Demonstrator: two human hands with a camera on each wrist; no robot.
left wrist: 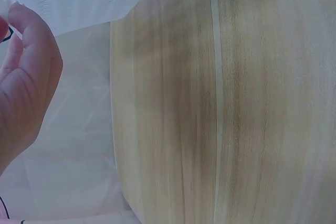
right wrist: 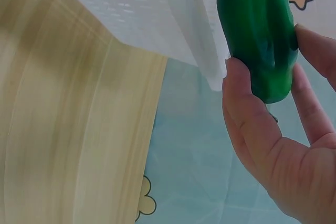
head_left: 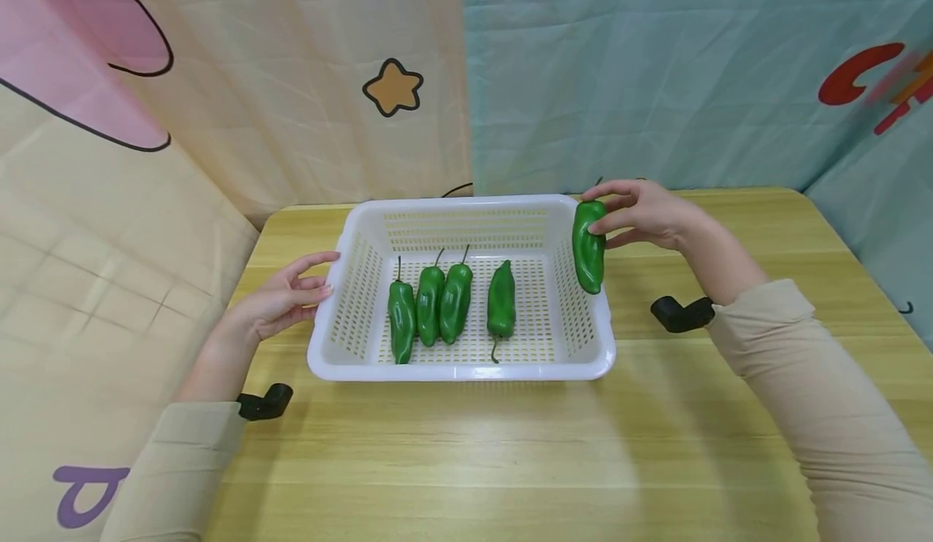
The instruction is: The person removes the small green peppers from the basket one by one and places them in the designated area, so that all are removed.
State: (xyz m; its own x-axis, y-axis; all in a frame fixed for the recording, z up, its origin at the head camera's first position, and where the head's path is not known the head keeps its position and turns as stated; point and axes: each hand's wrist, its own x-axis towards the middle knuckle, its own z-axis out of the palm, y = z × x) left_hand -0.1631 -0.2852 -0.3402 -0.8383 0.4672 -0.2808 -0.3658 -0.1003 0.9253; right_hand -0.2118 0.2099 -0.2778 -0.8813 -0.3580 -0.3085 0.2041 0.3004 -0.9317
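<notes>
A green pepper (head_left: 588, 246) is pinched between the thumb and fingers of my right hand (head_left: 645, 216), over the right rim of a white plastic basket (head_left: 461, 373). Its stem end is up by the fingers. The right wrist view shows the same pepper (right wrist: 258, 35) held near one end. At the basket's left side, my left hand (head_left: 287, 295) grips the rim with thumb and fingers. Several more green peppers (head_left: 455, 303) lie in the basket, the rightmost one (head_left: 501, 299) with its stem toward me and apart from the others.
The basket is on a light wooden table (head_left: 452, 461). Printed curtains (head_left: 656, 80) hang behind the table and at both sides. Black wrist mounts (head_left: 681, 313) stick out from both sleeves above the tabletop.
</notes>
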